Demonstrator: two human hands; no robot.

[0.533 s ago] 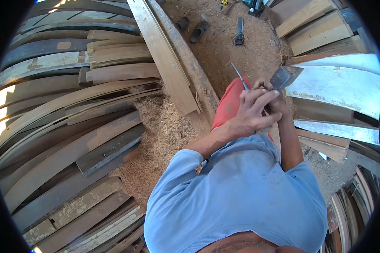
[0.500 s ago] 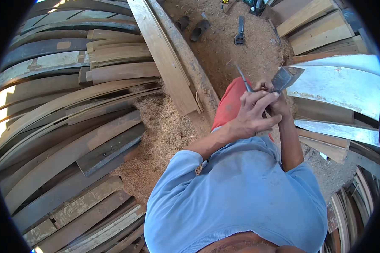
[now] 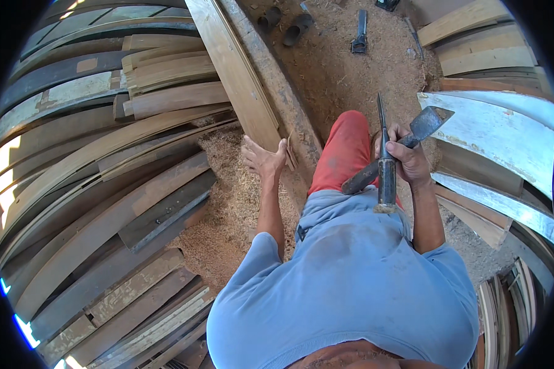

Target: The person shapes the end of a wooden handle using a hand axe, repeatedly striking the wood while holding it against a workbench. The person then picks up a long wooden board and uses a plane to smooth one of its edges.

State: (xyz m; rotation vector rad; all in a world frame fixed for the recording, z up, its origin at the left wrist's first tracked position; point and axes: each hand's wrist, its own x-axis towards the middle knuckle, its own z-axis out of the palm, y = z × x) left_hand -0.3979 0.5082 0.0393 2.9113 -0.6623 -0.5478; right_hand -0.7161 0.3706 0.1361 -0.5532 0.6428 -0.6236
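My right hand (image 3: 407,157) grips two tools together over my lap. One is a chisel (image 3: 386,175) with a thick dark handle and a narrow pointed-looking blade facing away from me. Crossing it at a slant is a dark tool with a broad, flat, flared head (image 3: 429,124); its exact kind is unclear. My left hand (image 3: 266,158) is open with fingers spread, near the close end of a light wooden plank (image 3: 247,92). Whether it touches the plank cannot be made out.
Stacked curved-looking boards (image 3: 104,184) fill the left side. A thick beam (image 3: 277,67) runs beside the plank. Pale painted boards (image 3: 492,126) lie at the right. On the shaving-strewn ground ahead are a long-handled dark tool (image 3: 360,34) and a dark hollow object (image 3: 297,29).
My left hand has left the tools and swung left toward the plank's end, fingers spreading. The two tools stay in my right hand, now in plain sight and crossed.
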